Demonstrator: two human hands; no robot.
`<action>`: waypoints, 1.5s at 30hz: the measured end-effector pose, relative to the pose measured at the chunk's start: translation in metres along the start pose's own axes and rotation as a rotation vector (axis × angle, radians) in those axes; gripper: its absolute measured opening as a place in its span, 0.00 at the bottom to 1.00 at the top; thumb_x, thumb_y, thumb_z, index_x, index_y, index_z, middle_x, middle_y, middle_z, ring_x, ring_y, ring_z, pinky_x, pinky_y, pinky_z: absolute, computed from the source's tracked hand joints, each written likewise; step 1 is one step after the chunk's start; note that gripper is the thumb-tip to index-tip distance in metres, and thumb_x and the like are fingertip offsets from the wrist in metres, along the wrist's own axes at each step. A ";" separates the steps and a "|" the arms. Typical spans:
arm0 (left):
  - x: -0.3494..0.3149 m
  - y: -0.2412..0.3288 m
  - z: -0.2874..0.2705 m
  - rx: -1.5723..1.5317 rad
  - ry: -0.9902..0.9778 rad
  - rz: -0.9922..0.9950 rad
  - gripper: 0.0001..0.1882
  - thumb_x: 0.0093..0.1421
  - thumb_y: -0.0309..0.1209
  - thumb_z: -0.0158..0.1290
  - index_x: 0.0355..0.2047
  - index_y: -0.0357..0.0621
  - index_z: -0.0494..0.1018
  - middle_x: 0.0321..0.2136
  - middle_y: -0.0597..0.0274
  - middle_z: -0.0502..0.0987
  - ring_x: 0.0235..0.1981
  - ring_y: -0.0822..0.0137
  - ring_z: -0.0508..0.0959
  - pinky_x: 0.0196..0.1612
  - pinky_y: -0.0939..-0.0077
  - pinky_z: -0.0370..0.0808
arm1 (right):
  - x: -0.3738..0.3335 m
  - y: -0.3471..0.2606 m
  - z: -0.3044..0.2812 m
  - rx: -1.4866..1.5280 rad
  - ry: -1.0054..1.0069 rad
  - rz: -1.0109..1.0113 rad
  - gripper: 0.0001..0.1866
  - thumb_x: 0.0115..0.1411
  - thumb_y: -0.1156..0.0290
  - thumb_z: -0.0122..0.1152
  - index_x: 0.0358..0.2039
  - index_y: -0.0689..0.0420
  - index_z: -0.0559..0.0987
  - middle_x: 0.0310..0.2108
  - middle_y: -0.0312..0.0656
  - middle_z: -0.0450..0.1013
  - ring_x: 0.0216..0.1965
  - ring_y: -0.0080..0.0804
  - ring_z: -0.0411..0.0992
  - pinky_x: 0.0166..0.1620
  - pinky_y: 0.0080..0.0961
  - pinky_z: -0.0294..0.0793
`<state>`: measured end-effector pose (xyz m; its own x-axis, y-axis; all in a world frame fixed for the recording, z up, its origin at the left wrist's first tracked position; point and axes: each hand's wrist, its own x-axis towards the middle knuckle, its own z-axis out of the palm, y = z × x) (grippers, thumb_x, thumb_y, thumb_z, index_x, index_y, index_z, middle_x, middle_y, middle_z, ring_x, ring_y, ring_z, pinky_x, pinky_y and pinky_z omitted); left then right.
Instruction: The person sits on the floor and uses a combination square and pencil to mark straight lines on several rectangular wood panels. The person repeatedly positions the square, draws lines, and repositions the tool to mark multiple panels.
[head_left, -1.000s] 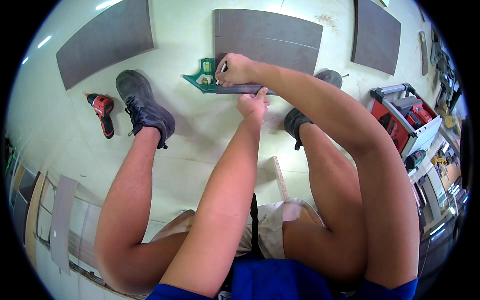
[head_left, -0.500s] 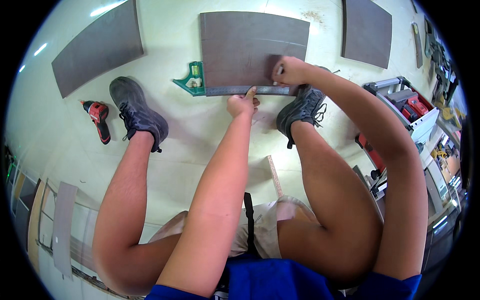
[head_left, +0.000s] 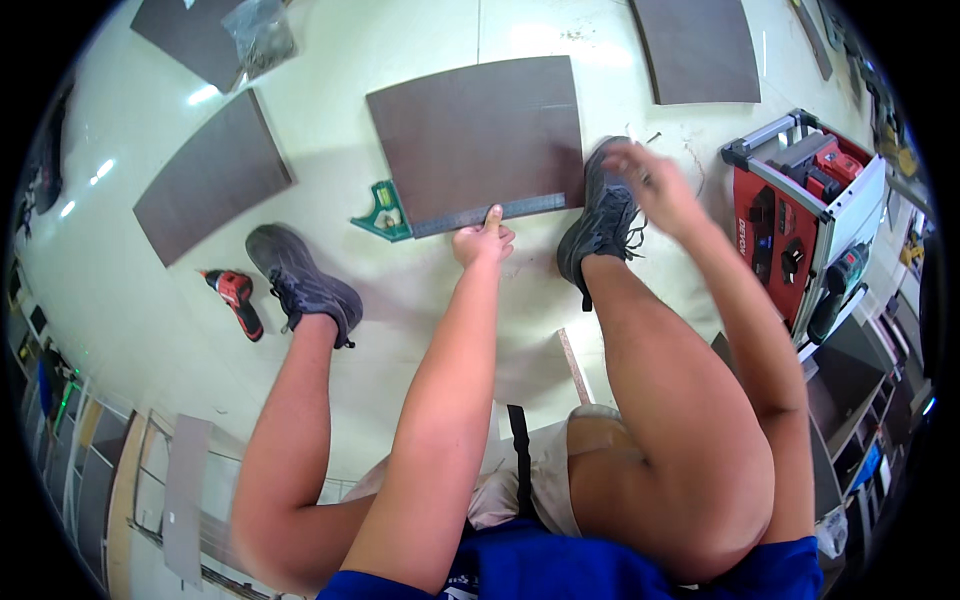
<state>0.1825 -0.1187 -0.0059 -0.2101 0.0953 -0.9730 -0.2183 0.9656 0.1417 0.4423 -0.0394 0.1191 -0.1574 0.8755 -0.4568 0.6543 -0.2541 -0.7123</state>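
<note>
A dark brown board lies flat in front of me between my shoes. Along its near edge runs the steel rule of a combination square, whose green head sits against the board's left edge. My left hand pinches the rule to the board's near edge, thumb on top and the other fingers curled below. Off the board to the right, my right hand is in the air just beyond my right shoe. Motion smears its fingers, and whether something small is in them is unclear.
A red cordless drill lies left of my left shoe. More brown boards lie far left and far right. A plastic bag rests at the back. The red toolbox stands at right; a narrow strip lies between my legs.
My right hand has left the board and moved right, past the right shoe. The left hand keeps its hold on the rule. The view has shifted, showing more of the toolbox.
</note>
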 end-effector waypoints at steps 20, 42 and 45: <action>0.017 -0.029 0.032 0.163 0.040 0.102 0.27 0.54 0.55 0.68 0.23 0.43 0.73 0.18 0.64 0.76 0.16 0.68 0.78 0.17 0.70 0.74 | -0.040 0.037 0.081 -0.493 -0.595 -0.152 0.40 0.49 0.67 0.61 0.64 0.65 0.67 0.64 0.55 0.65 0.70 0.48 0.57 0.71 0.54 0.54; 0.081 0.030 -0.150 0.311 0.421 0.470 0.34 0.56 0.57 0.64 0.45 0.36 0.74 0.32 0.54 0.82 0.30 0.60 0.82 0.39 0.62 0.79 | -0.026 0.032 0.107 -0.475 -0.586 -0.235 0.42 0.46 0.66 0.62 0.65 0.63 0.67 0.65 0.53 0.66 0.70 0.46 0.58 0.72 0.60 0.48; 0.077 0.055 -0.130 0.316 0.254 0.363 0.33 0.56 0.56 0.64 0.45 0.37 0.74 0.33 0.56 0.82 0.25 0.62 0.80 0.33 0.62 0.79 | -0.034 0.030 0.086 -0.458 -0.550 -0.182 0.42 0.46 0.67 0.62 0.64 0.63 0.67 0.67 0.55 0.63 0.71 0.47 0.57 0.72 0.60 0.48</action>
<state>0.0302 -0.0899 -0.0495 -0.4506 0.4123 -0.7919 0.2001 0.9111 0.3605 0.4036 -0.1121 0.0669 -0.5624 0.5245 -0.6392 0.8067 0.1782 -0.5635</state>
